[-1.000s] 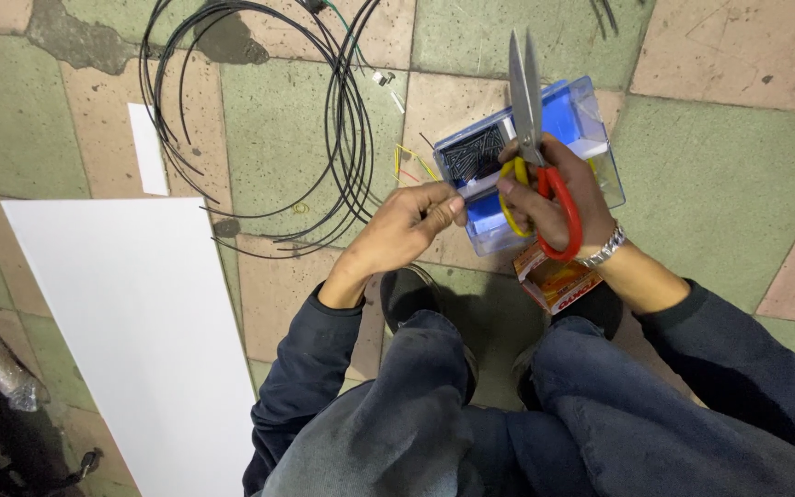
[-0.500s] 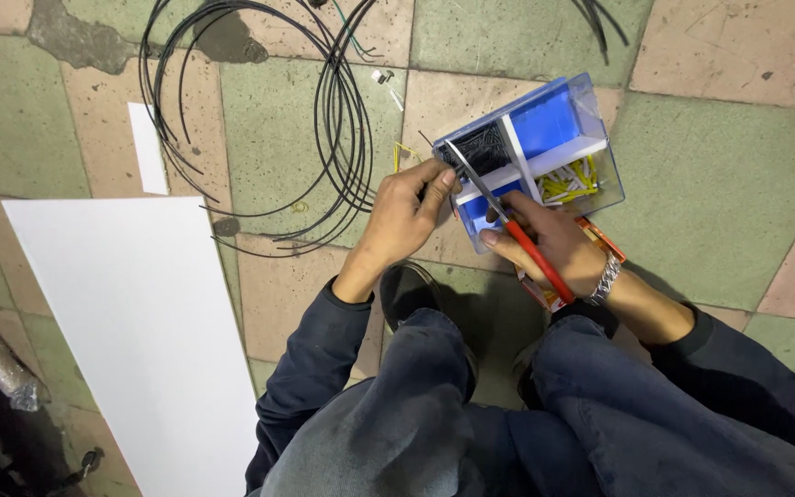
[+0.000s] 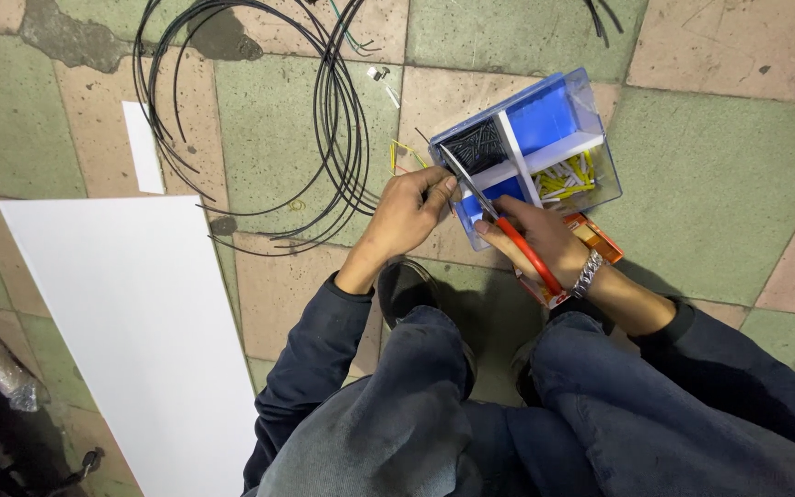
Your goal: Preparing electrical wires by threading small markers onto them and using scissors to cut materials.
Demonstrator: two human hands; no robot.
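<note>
We list, largest first. One white board (image 3: 131, 331), flat on the tiled floor (image 3: 720, 184) at our left. One loose coil of black cable (image 3: 324, 120), several turns, lying on the tiles above the board; its end runs toward our hands. One clear plastic box (image 3: 600, 161) with a blue bottom and white dividers, on the floor ahead of our right knee: one compartment holds short black pieces (image 3: 476, 145), one holds small yellow and white pieces (image 3: 565, 175), and one shows only bare blue. One orange packet (image 3: 600, 241), flat, partly under the box and our wrist. One white strip (image 3: 143, 147) above the board's corner. One pair of scissors (image 3: 508, 230), red handles, blades together and pointing up-left over the box.

Our right hand (image 3: 545, 241) is closed round the red handles. Our left hand (image 3: 407, 213) is pinched, fingertips meeting just beside the blade tips; what it pinches is too small to tell.
</note>
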